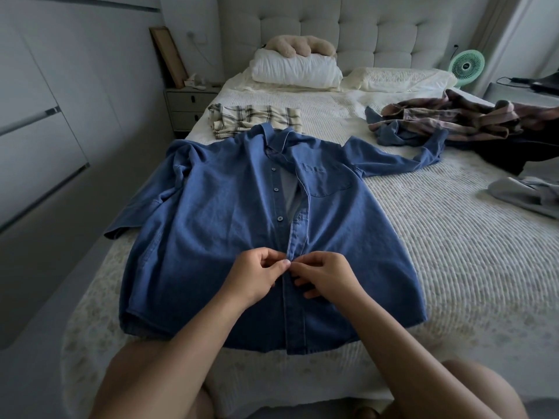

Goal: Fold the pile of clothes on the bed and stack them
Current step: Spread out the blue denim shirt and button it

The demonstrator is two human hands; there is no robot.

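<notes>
Where hands [290, 275] pinch: shirt [242, 225] placket.

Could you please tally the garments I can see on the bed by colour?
Blue: 2, the denim shirt being buttoned, another blue garment in the pile.
Cream plaid, folded: 1
Pink-brown plaid: 1
Grey: 1
Dark: 1
Total: 6

Denim shirt [230, 225] lies front-up on the bed [453, 237], sleeves spread. Left hand [254, 278] and right hand [325, 276] pinch the placket at mid-front, fingertips meeting. A folded plaid shirt [255, 119] lies beyond the collar; a heap of unfolded clothes [453, 119] lies at right.
</notes>
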